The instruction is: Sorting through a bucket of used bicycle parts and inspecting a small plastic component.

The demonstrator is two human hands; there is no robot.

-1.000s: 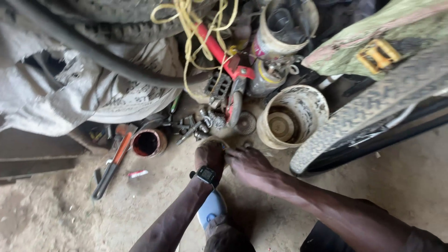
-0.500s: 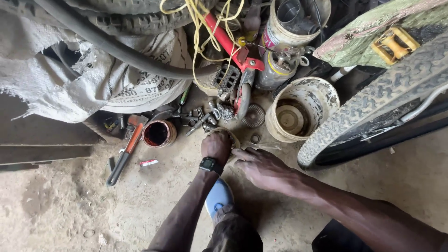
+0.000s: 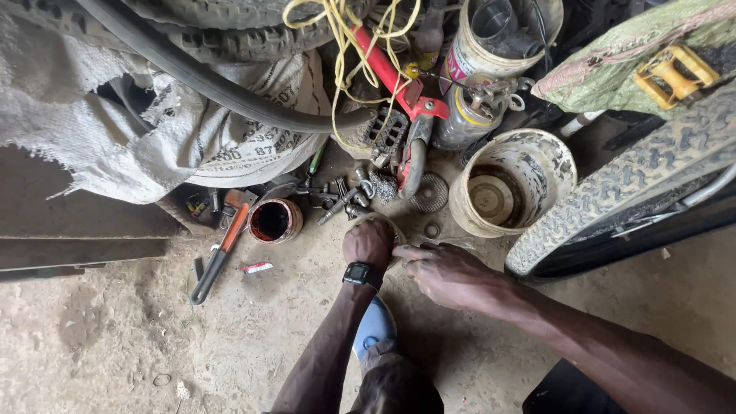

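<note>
Head view: ring [image 3: 383,221] mostly under left hand [image 3: 369,244].

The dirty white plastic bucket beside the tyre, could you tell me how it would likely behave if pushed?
The dirty white plastic bucket stands upright on the dirt floor and looks nearly empty, so it is probably light and would slide or tip easily. Its grimy wall may feel slippery. Round, it would likely roll once tipped.

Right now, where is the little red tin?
In the head view, the little red tin sits on the dirt floor, left of the left hand, beside the orange-handled wrench.
</note>
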